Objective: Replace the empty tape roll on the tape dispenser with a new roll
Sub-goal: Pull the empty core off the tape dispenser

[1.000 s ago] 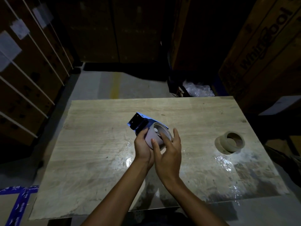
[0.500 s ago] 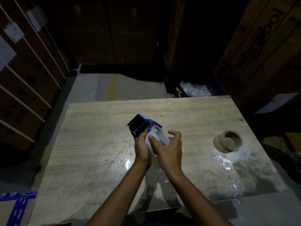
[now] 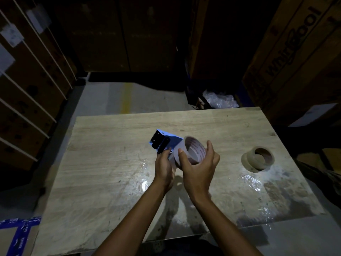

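Above the middle of the wooden table (image 3: 114, 178), my left hand (image 3: 164, 167) grips the blue tape dispenser (image 3: 162, 142) by its handle, its black toothed blade end pointing up and left. My right hand (image 3: 199, 169) is closed around a whitish tape ring (image 3: 191, 151) with red print inside its core, held just right of the dispenser and tilted so its opening faces right. Whether the ring still touches the dispenser's hub is hidden by my fingers. Two tape rolls (image 3: 258, 159), one leaning on the other, lie on the table to the right.
Shiny scraps of clear film (image 3: 251, 182) stick to the table's right and centre. Tall cardboard boxes (image 3: 295, 58) stand close at right and behind, strapped boxes (image 3: 27, 85) at left. A box with blue tape (image 3: 16, 235) sits at the lower left.
The ring has slid rightward off the side of the dispenser in my right hand, so its printed core now shows. My left hand keeps the dispenser in about the same place.
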